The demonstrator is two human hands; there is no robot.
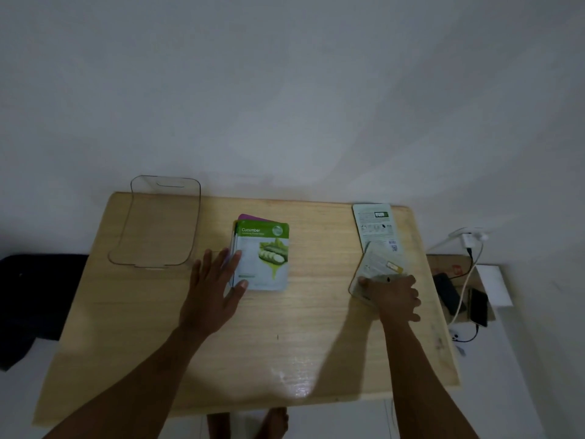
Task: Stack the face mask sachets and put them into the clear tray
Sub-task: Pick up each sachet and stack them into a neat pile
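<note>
A small stack of sachets lies mid-table, topped by a green and white cucumber sachet point(264, 255) with a purple sachet point(250, 217) peeking out behind it. My left hand point(213, 280) rests flat with spread fingers against the stack's left edge, thumb at its lower corner. At the right, my right hand point(394, 297) grips the near end of a pale sachet point(376, 264), lifted at a tilt. Another sachet point(375, 224) lies back side up at the table's far right. The clear tray point(126, 223) stands at the far left corner with nothing in it.
The wooden table point(285, 343) stands against a white wall. A dark cloth point(34, 296) lies off the left edge. On the right, beyond the table, are phones point(478, 307), white cables and a charger point(468, 237). Bare feet show below the front edge.
</note>
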